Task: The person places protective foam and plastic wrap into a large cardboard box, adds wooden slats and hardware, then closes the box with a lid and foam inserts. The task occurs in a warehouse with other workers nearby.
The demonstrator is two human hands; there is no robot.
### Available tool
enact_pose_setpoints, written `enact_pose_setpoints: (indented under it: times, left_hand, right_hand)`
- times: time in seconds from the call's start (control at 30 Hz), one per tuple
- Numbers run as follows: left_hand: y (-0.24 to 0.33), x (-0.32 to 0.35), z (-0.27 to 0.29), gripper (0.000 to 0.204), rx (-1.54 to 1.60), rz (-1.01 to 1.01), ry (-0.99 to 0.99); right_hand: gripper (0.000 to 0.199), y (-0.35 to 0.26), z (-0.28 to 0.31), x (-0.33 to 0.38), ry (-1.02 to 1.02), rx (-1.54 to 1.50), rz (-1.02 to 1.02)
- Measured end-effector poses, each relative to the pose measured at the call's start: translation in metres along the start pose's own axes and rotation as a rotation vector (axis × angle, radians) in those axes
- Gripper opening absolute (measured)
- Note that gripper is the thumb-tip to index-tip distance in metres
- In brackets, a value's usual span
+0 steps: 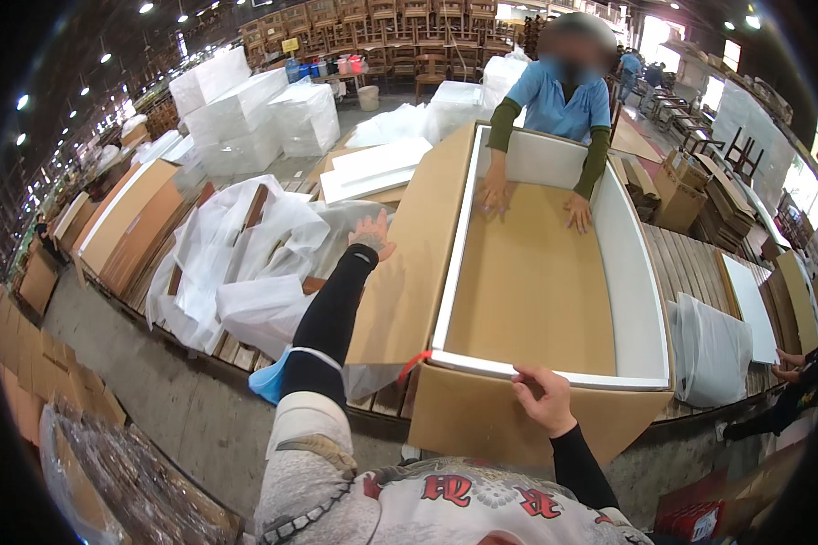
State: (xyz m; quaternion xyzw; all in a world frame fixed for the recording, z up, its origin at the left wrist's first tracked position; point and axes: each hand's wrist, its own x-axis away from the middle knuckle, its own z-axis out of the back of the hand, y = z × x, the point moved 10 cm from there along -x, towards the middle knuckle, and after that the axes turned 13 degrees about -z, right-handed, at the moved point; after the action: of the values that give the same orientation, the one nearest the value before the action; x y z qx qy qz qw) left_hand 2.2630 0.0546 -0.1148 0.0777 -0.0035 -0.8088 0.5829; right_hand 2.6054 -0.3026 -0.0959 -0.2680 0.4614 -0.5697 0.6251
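1. Carton (527,282): large, open, brown cardboard, lying across a slatted wooden pallet (691,263) in mid-frame; near end toward the wearer, far end toward a co-worker.
2. Lining: white foam strips (641,272) set upright along the inner walls; bare cardboard floor between them.
3. Left flap (409,272): broad cardboard panel, folded outward and sloping down to the left.
4. Handling, judged: light for its bulk; walls stiff enough to slide or tip but prone to buckle; flaps floppy at the crease; foam brittle, easily dented or snapped. Best taken at the rims or corners, two people, not by the foam alone.
5. Left hand (371,232): arm in a black sleeve stretched forward and up, fingers spread, lying at the outer upper edge of the left flap; grip apart, flat rather than closed, contact with the flap likely but not certain.
6. Right hand (543,397): elbow bent, wrist low, resting on the near rim; fingers curled over the white foam edge, grip clamped lightly on the rim.
7. Red tag (414,362): small strip at the near left corner, just beside the rim.
8. Co-worker's hands (493,195): both pressed flat on the floor of the carton at the far end.
9. Plastic wrap (245,263): white sheets heaped on the pallet left of the flap.
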Motion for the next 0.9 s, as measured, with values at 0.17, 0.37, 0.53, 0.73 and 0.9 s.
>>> enact_pose_setpoints:
  times: [0.17,0.37,0.53,0.73,0.9]
  left_hand:
    - [-0.021,-0.07,-0.016,0.093,-0.086,0.077,-0.088]
    - [-0.033,-0.113,-0.041,0.094,-0.138,0.075,-0.149]
    - [-0.042,-0.13,-0.053,0.092,-0.143,0.098,-0.115]
    - [-0.05,-0.136,-0.059,0.093,-0.131,0.107,-0.141]
    - [-0.059,-0.135,-0.062,0.087,-0.118,0.148,-0.135]
  right_hand:
    - [0.022,0.02,0.002,-0.003,0.101,-0.007,-0.172]
    - [0.066,-0.043,-0.011,-0.013,0.171,0.554,0.048]
    - [0.098,-0.034,-0.066,-0.029,-0.208,0.9,-0.012]
    - [0.086,-0.028,-0.063,-0.028,-0.009,0.869,0.044]
    - [0.08,-0.023,-0.064,-0.028,-0.035,0.878,0.019]
